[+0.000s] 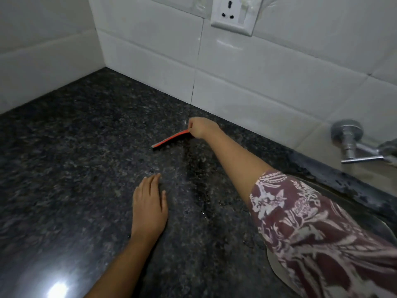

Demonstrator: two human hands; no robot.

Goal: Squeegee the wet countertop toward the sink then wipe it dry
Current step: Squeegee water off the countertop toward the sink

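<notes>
Head view: an orange squeegee (170,139) is gripped at one end by the right hand (202,127), reached far back near the tiled wall (247,87), blade on the wet granite tabletop (75,136). Left hand (149,206) is laid open and flat, probably for bracing. Sink (365,214) lies right, apparently the pull direction.

White tiled walls (257,67) meet at corner w/ socket (234,14); light glare bottom left.
</notes>
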